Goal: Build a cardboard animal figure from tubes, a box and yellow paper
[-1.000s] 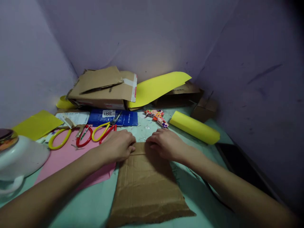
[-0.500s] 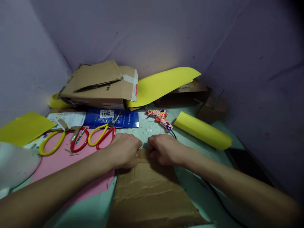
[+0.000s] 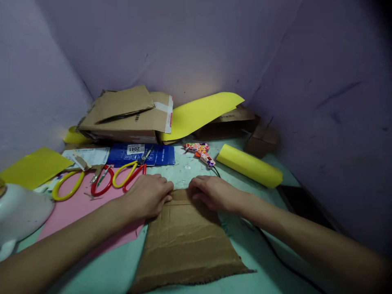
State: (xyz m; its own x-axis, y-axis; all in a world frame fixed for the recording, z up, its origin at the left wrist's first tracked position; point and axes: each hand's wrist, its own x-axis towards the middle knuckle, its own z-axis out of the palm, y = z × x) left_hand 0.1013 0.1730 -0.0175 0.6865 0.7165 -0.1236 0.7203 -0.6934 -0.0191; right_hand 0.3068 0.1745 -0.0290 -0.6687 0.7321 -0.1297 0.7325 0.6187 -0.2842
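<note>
A creased piece of brown cardboard [image 3: 186, 245] lies in front of me, with a ragged near edge and a fold line close to its far end. My left hand [image 3: 150, 195] is closed at the far left corner, its fingers curled onto the cardboard. At the far right corner my right hand [image 3: 212, 192] is closed in the same way, fingers bent over the edge. Most of both hands' fingertips are hidden. Just beyond my right hand lies a flower-patterned glue gun [image 3: 200, 153]. Scissors with red and yellow handles [image 3: 125, 173] rest beside my left hand.
Pink paper [image 3: 67, 218] lies under the scissors at left, near a white rounded object [image 3: 24, 214]. A blue cardboard piece [image 3: 159, 155], a cardboard box [image 3: 122, 118] and yellow sheets [image 3: 202, 114] are at the back. A yellow roll [image 3: 249, 165] and black cord [image 3: 281, 261] lie right.
My hands have moved slightly apart along the far edge, and the fingers look less tightly clenched. The view has shifted a little, showing more of the cardboard's near edge.
</note>
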